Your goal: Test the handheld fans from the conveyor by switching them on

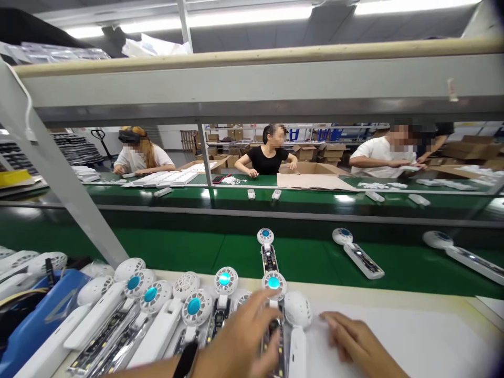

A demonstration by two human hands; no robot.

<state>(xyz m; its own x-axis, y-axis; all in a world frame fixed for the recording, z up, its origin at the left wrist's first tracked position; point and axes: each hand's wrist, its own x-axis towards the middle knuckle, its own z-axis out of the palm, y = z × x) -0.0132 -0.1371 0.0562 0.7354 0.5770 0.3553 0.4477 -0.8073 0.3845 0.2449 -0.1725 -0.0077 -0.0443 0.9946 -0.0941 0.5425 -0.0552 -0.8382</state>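
Note:
My left hand, with a black band on its wrist, hovers over a white handheld fan with a blue disc in its head and an exposed circuit board in its handle. Its fingers are spread and partly hide that handle; whether they touch it I cannot tell. Just right of it lies another white fan, closed side up. My right hand is beside this fan's head, fingers loosely bent and apart, nothing visible in them. More fans with open handles and white-backed ones lie in a row to the left.
A green conveyor belt runs across, carrying several spaced fans. At far left stands a blue bin. A slanted metal post and an overhead shelf frame the station. Three people sit opposite, among white parts and cardboard boxes.

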